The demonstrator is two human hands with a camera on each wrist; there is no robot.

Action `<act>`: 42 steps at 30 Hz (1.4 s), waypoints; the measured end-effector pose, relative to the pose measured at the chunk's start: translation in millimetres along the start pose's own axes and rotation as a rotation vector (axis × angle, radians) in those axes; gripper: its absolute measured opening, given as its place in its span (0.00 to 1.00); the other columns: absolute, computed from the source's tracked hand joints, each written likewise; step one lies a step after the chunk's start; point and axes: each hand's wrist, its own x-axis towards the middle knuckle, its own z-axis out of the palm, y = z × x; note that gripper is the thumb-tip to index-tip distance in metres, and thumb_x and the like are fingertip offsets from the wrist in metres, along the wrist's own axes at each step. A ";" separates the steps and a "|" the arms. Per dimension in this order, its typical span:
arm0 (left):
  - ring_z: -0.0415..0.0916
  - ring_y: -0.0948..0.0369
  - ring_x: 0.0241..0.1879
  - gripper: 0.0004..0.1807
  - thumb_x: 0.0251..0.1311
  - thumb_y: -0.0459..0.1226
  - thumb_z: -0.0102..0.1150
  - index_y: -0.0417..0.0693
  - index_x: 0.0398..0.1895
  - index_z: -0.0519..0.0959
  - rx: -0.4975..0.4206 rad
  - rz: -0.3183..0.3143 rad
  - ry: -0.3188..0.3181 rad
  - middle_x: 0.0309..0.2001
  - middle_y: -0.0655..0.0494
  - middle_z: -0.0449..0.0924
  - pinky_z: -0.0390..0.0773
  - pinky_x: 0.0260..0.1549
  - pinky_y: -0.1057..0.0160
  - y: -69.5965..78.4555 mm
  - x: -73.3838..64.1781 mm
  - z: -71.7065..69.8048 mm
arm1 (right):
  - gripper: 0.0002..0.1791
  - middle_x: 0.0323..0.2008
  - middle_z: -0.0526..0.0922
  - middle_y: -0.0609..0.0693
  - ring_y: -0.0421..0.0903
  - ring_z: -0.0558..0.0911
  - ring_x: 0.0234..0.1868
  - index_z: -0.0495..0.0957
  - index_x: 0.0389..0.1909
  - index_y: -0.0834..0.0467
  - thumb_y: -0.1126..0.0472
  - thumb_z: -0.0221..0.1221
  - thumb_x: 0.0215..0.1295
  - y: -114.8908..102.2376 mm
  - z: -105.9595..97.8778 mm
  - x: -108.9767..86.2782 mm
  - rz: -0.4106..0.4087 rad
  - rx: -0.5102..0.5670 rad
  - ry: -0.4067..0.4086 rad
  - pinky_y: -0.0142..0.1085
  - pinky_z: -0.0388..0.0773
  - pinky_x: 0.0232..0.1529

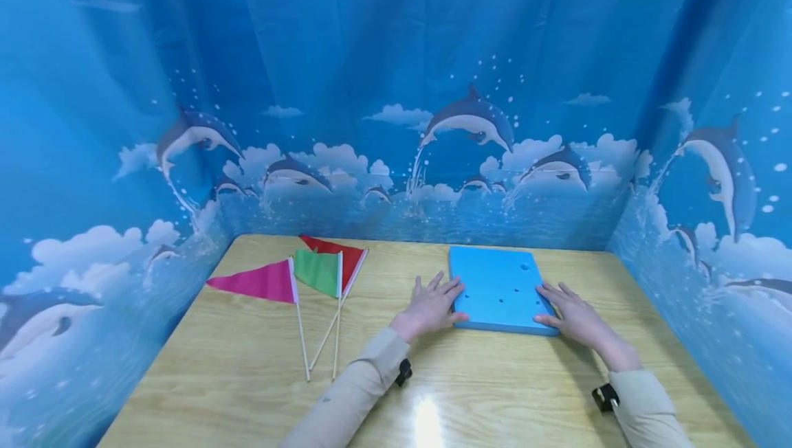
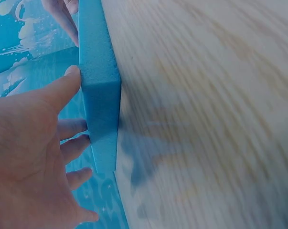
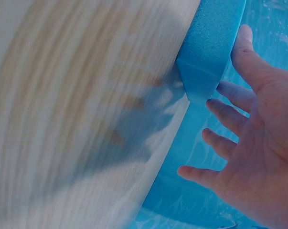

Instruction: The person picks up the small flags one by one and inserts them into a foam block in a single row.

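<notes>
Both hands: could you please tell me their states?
Left hand: open, at the left edge of the blue block.
Right hand: open, at its right edge.

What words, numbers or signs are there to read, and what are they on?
There are none that I can read. The blue slab shows only small holes; the pink flag, green flag and red flag look plain; the backdrop has dolphins but no readable letters.

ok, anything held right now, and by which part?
Nothing held: left grip and right grip touch, fingers spread, opposite sides of the blue block, which lies on the table.
</notes>
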 end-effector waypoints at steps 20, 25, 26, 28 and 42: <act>0.39 0.48 0.81 0.41 0.69 0.60 0.53 0.56 0.80 0.57 -0.081 -0.055 -0.003 0.80 0.59 0.50 0.35 0.73 0.30 -39.3 -35.8 -10.1 | 0.42 0.73 0.61 0.69 0.76 0.57 0.72 0.65 0.72 0.67 0.42 0.62 0.69 -43.4 15.9 14.4 -0.046 0.027 -0.008 0.72 0.58 0.67; 0.39 0.46 0.80 0.41 0.69 0.59 0.54 0.54 0.80 0.57 -0.104 -0.051 0.002 0.80 0.57 0.51 0.35 0.72 0.29 -49.6 -47.0 -13.0 | 0.41 0.74 0.61 0.68 0.75 0.55 0.73 0.65 0.73 0.65 0.43 0.61 0.69 -53.4 17.5 17.3 -0.067 0.051 -0.021 0.73 0.56 0.67; 0.39 0.46 0.80 0.41 0.69 0.59 0.54 0.54 0.80 0.57 -0.107 -0.054 0.003 0.80 0.57 0.51 0.35 0.72 0.29 -51.4 -49.2 -13.7 | 0.41 0.74 0.61 0.68 0.75 0.55 0.73 0.65 0.73 0.64 0.43 0.61 0.69 -55.3 17.7 17.9 -0.070 0.053 -0.023 0.73 0.56 0.67; 0.39 0.46 0.80 0.41 0.69 0.59 0.54 0.55 0.80 0.57 -0.105 -0.060 -0.004 0.80 0.58 0.51 0.36 0.72 0.29 -54.3 -52.6 -14.9 | 0.40 0.74 0.61 0.68 0.75 0.54 0.73 0.65 0.73 0.63 0.43 0.61 0.69 -57.9 18.2 18.2 -0.073 0.059 -0.030 0.73 0.56 0.67; 0.40 0.45 0.80 0.41 0.69 0.58 0.56 0.54 0.79 0.59 -0.137 -0.091 -0.019 0.80 0.57 0.53 0.36 0.72 0.28 -68.0 -82.4 -23.8 | 0.39 0.73 0.62 0.68 0.74 0.54 0.74 0.66 0.73 0.63 0.44 0.62 0.69 -77.4 22.2 16.7 -0.140 0.106 -0.061 0.73 0.55 0.67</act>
